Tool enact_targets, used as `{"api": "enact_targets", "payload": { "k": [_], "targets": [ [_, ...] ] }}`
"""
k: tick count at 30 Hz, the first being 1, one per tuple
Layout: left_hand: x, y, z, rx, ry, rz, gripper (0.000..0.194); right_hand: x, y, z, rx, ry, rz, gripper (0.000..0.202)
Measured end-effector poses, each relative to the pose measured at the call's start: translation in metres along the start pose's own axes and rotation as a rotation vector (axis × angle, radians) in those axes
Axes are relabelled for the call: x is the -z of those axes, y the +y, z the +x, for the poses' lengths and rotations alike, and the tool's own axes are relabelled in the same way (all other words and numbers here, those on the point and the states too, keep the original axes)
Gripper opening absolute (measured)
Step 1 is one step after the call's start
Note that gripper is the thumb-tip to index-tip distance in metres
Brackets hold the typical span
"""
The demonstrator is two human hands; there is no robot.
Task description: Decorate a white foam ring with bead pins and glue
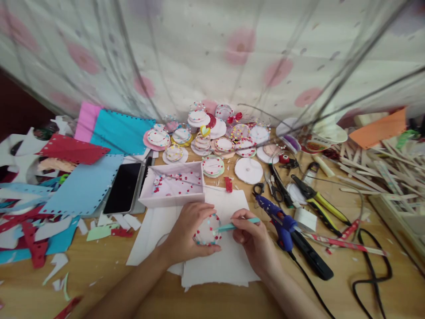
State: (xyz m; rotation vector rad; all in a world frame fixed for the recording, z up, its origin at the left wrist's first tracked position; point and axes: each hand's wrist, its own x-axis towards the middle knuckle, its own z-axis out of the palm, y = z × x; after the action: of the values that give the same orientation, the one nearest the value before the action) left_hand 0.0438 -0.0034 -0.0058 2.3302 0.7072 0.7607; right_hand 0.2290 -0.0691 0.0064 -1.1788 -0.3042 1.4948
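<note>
Holding: 2 hands, both occupied. Left hand (186, 231) curls thumb and fingers around 1 bead-edged disc (206, 231); right hand (255, 239) pinches 1 teal tool (236, 225), tip at the disc.
Disc position: over the white sheets (215, 271), between the hands; sheets overlap, exact count can't tell.
Box: 1 open pale box (174, 200), loose red and other beads inside, just beyond left hand.
Phone: 1 black phone (122, 188), left of box.
Tools: 1 blue glue gun (272, 214), 1 yellow-handled pliers (327, 207), right side.
Colored sheets: 4 at left, 1 orange sheet (380, 128) at far right.
Decorated discs: many, clustered behind box, overlap blocks count.
</note>
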Motion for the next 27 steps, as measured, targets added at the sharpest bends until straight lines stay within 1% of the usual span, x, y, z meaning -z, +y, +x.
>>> {"api": "enact_targets", "payload": {
  "k": [2, 3, 4, 6, 8, 10, 12, 15, 17, 23, 27],
  "targets": [
    [0.002, 0.001, 0.0, 0.011, -0.019, -0.042, 0.08, 0.0, 0.001, 0.0, 0.013, 0.0, -0.012, 0.02],
    [0.003, 0.002, -0.001, 0.012, -0.007, -0.072, 0.08, 0.0, 0.001, 0.001, 0.024, 0.0, -0.02, 0.02],
    [0.004, 0.002, -0.002, 0.011, 0.023, -0.1, 0.075, -0.001, 0.001, 0.001, 0.039, 0.0, -0.03, 0.021],
    [0.004, 0.001, -0.004, 0.008, 0.114, -0.13, 0.054, -0.002, 0.001, 0.002, 0.064, 0.008, -0.057, 0.024],
    [0.004, 0.001, -0.006, -0.003, 0.211, -0.096, 0.034, -0.004, 0.0, 0.002, 0.075, 0.032, -0.073, 0.027],
    [0.003, 0.001, -0.007, -0.033, 0.272, -0.017, 0.025, -0.005, 0.0, 0.003, 0.074, 0.05, -0.071, 0.03],
    [0.004, 0.002, -0.006, -0.085, 0.297, 0.055, 0.022, -0.005, 0.0, 0.003, 0.076, 0.054, -0.063, 0.033],
    [0.004, 0.005, -0.005, -0.172, 0.314, 0.116, 0.024, -0.006, 0.001, 0.002, 0.089, 0.058, -0.072, 0.035],
    [0.005, 0.006, -0.004, -0.206, 0.318, 0.155, 0.023, -0.007, 0.002, 0.002, 0.1, 0.069, -0.085, 0.035],
    [0.004, 0.003, -0.009, -0.231, 0.272, 0.298, 0.017, -0.006, 0.005, 0.002, 0.125, 0.069, -0.118, 0.034],
    [0.005, 0.002, -0.01, -0.273, 0.238, 0.336, 0.018, -0.005, 0.006, 0.002, 0.135, 0.07, -0.139, 0.032]
  ]
}}
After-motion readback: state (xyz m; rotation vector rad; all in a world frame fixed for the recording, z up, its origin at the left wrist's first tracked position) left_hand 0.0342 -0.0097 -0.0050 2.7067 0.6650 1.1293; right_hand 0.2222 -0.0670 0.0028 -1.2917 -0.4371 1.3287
